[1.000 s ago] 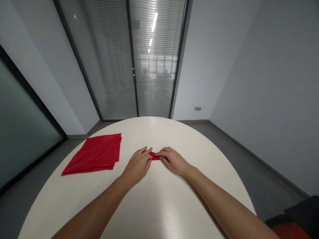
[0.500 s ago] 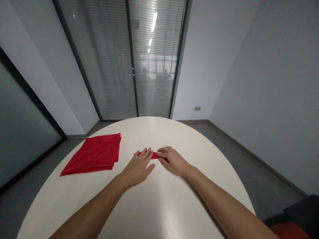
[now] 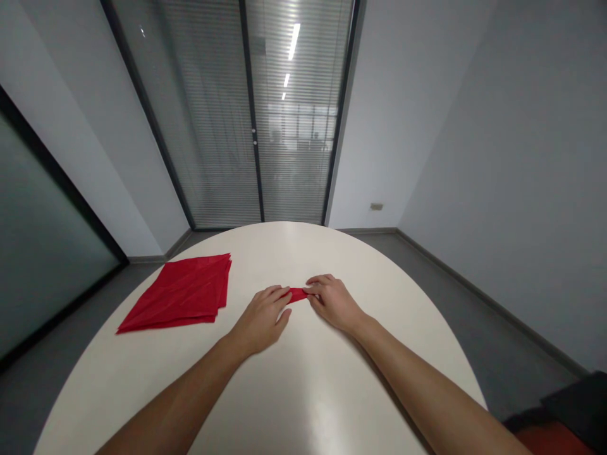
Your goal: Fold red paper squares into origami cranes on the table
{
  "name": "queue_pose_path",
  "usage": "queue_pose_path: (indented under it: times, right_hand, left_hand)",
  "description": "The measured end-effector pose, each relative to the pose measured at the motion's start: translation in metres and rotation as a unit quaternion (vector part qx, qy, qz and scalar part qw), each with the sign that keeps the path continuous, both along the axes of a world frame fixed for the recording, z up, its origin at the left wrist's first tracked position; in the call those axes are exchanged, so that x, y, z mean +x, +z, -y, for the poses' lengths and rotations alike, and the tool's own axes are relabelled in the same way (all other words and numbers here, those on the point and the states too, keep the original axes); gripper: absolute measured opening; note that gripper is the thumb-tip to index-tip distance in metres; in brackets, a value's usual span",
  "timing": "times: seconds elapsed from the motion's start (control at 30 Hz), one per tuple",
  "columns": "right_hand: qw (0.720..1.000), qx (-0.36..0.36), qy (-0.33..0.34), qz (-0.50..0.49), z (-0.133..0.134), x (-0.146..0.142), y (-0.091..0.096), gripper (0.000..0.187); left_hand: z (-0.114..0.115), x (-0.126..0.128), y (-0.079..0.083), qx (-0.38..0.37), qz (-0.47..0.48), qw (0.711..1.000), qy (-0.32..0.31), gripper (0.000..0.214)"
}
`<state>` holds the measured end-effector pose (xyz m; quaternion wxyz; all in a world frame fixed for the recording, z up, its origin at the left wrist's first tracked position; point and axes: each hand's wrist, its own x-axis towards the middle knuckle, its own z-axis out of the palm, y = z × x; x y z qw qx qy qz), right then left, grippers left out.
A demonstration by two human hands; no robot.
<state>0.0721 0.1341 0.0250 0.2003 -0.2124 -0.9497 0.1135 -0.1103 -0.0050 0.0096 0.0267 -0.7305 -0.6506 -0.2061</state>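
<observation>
A small folded strip of red paper lies near the middle of the round white table. My left hand rests palm down on its left end, fingers together and bent over the strip. My right hand pinches the strip's right end with curled fingers. Most of the strip is hidden under the two hands.
A stack of flat red paper sheets lies on the table to the left of my hands. Behind the table stands a glass door with blinds. A dark seat with a red patch shows at the lower right.
My left hand, spread flat over the strip half a second ago, has drawn its fingers together. My right hand has shifted slightly up and away on the strip's right end.
</observation>
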Motion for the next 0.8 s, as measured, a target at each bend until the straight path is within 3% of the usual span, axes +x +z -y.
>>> queue_pose_path:
  times: [0.13, 0.37, 0.47, 0.63, 0.8]
  right_hand:
    - [1.000, 0.004, -0.002, -0.006, 0.001, 0.000, -0.001, 0.029]
    - [0.999, -0.010, 0.036, -0.014, 0.003, -0.001, 0.006, 0.010]
    - [1.000, -0.003, 0.018, -0.021, 0.002, 0.000, 0.005, 0.011]
    - [0.999, 0.010, -0.034, -0.015, -0.004, 0.001, -0.004, 0.031]
    - [0.999, -0.013, 0.027, -0.025, -0.010, 0.001, -0.013, 0.035]
  left_hand:
    - [0.001, 0.002, 0.003, -0.008, -0.017, 1.000, 0.001, 0.041]
    - [0.001, 0.003, 0.005, 0.008, -0.006, 0.999, 0.034, 0.036]
    - [0.001, 0.003, 0.007, 0.020, 0.003, 1.000, 0.023, 0.032]
    - [0.002, 0.004, 0.011, 0.039, 0.043, 0.997, -0.050, 0.028]
    - [0.005, 0.005, 0.009, 0.017, 0.071, 0.990, -0.121, 0.038]
